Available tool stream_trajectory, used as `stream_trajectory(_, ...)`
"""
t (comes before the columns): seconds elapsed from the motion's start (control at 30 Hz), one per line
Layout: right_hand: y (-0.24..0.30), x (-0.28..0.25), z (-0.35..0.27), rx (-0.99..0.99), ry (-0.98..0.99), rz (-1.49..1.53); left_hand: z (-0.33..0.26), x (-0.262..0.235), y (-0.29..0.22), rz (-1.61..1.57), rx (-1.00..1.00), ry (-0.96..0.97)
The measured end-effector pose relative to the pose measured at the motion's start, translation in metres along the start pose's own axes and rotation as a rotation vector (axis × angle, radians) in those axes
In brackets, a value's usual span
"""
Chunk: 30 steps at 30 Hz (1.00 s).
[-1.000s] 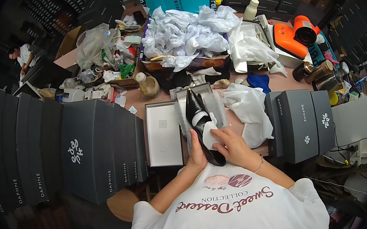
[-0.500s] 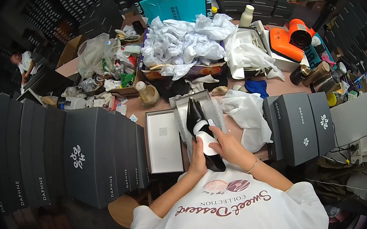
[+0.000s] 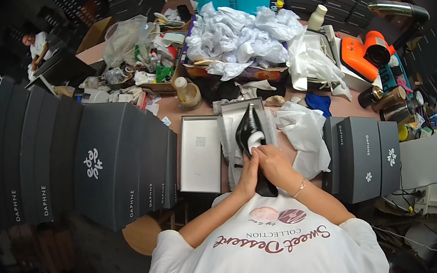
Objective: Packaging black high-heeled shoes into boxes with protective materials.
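Observation:
A black pointed shoe (image 3: 248,127) is held upright in front of my chest, toe pointing away. My left hand (image 3: 246,178) wraps its left side, fingers closed. My right hand (image 3: 278,166) is closed over the shoe's middle, its fingertips meeting the left ones. A bit of white material (image 3: 255,139) shows in the shoe's opening, just beyond my fingers; the rest of it is hidden. Behind the shoe stands an open shoebox (image 3: 256,103) lined with pale tissue paper (image 3: 229,146). Left of it lies an open, white-lined box lid (image 3: 198,155).
Dark shoeboxes (image 3: 107,166) line up on the left, and more boxes (image 3: 360,157) stand on the right. Crumpled white tissue (image 3: 305,131) lies right of the open box. Farther back are a heap of tissue (image 3: 239,36), a jar (image 3: 187,92) and an orange device (image 3: 357,56).
My hands have closed together over the shoe, covering most of the white piece that showed between them. The view has shifted, so the surroundings sit differently in the picture.

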State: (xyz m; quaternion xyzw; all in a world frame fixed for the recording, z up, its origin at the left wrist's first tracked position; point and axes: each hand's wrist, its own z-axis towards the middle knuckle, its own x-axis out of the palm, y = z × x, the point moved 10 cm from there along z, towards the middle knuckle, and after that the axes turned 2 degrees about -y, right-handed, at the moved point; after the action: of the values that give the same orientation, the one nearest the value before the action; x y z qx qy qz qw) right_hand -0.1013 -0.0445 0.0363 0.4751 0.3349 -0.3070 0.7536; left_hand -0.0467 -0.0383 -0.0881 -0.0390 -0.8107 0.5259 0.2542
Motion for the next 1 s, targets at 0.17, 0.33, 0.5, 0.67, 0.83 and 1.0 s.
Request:
stream_trajectory(0.17, -0.001, 0.005, 0.021, -0.11, -0.03, -0.077, -0.005, -0.014, -0.008, -0.27, -0.002, -0.161)
stream_trajectory(0.33, -0.019, 0.032, 0.02, 0.043, 0.124, 0.121, -0.014, -0.013, -0.01, -0.4, -0.118, -0.133)
stream_trajectory(0.5, -0.062, 0.056, 0.045, 0.231, 0.302, 0.72, -0.025, -0.036, -0.002, -0.462, -0.286, -0.185)
stream_trajectory(0.67, -0.103, 0.006, 0.054, 0.497, 0.208, 0.743, -0.036, -0.073, -0.02, -0.458, -0.24, -0.295)
stream_trajectory(0.83, 0.012, 0.018, 0.062, -0.066, 0.226, 0.195, -0.025, -0.056, -0.036, -0.532, -0.087, -0.274)
stream_trajectory(1.0, 0.002, 0.065, 0.045, -0.199, 0.254, -0.04, -0.034, -0.044, -0.031, -0.33, -0.092, -0.295)
